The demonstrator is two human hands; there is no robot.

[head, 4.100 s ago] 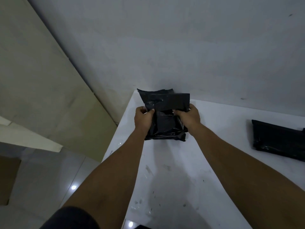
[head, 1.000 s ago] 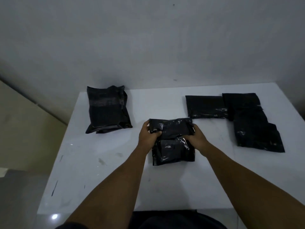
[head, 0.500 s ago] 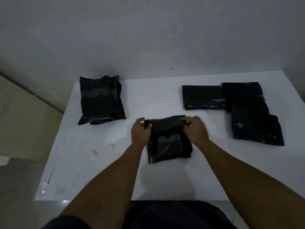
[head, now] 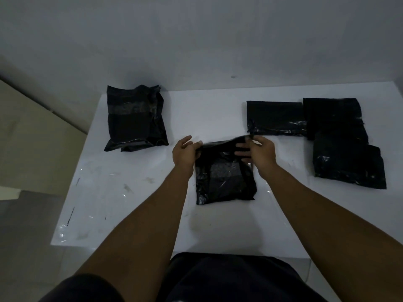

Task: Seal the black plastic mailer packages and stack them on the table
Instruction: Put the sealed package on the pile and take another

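Note:
A black plastic mailer (head: 224, 177) lies in the middle of the white table (head: 135, 192), its top flap lifted. My left hand (head: 184, 152) pinches the flap's left corner. At the flap's right corner, my right hand (head: 260, 152) holds the edge with thumb and fingers. A stack of black mailers (head: 135, 118) lies at the back left of the table. Three more black mailers lie at the right: one flat at the back (head: 275, 117), one beside it (head: 332, 115), and one nearer me (head: 349, 164).
A grey wall (head: 196, 40) rises right behind the table. The table's left edge drops to a tiled floor (head: 24, 225), with a beige panel (head: 32, 131) beyond. My dark clothing (head: 229, 277) shows at the table's front edge.
Earlier I set a mailer on the back-left stack, then took another to the middle. In the last second both hands have raised its top flap off the body.

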